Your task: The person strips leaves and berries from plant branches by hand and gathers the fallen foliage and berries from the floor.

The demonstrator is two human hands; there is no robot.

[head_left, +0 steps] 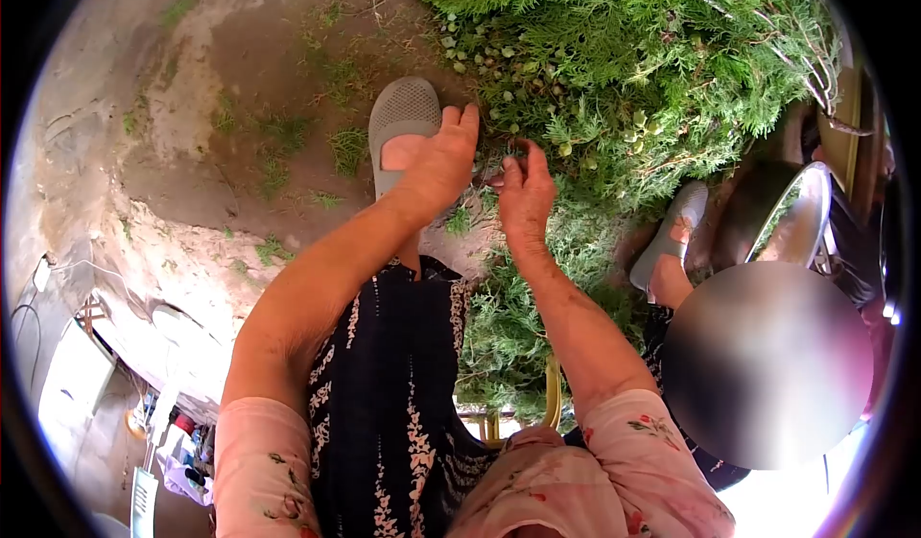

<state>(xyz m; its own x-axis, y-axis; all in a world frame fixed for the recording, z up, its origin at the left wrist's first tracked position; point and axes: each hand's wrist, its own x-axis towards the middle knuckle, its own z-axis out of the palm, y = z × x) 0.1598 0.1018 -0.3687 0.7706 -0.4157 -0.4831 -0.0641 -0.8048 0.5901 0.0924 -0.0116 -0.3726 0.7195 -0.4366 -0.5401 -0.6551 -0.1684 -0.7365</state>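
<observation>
**Both hands meet at the edge of the cut greenery**

Closest to you are your dark patterned trousers [384, 375], between two pink floral sleeves [259, 452]. A yellow frame [554, 394] shows low down, beside the greenery that runs along your right side.

Farther out, your left hand [443, 166] reaches over the grey shoe [408, 106], back of the hand up. Two of its fingers extend side by side, close together; you cannot tell from here whether anything sits under them. Just beside it, your right hand [526, 200] curls its thumb and forefinger toward each other at a small dark piece by the foliage. What that piece is, and whether the fingers close on it, is too small to tell.

The greenery [614, 87] lies in a broad heap from beside your right forearm to the far right, feathery, with small round cones [480, 63] among it. Expect the sprays to be light and springy, the leafy tips soft and easily shed, the cones likely to snap off. Woody stems, like the bare one [815, 92] at the far right, should be stiffer and give the surest hold; pinch there rather than in the foliage.

Out to the right stands a round shiny rim [817, 188]. Brown ground [278, 68] spreads beyond your left hand.
</observation>
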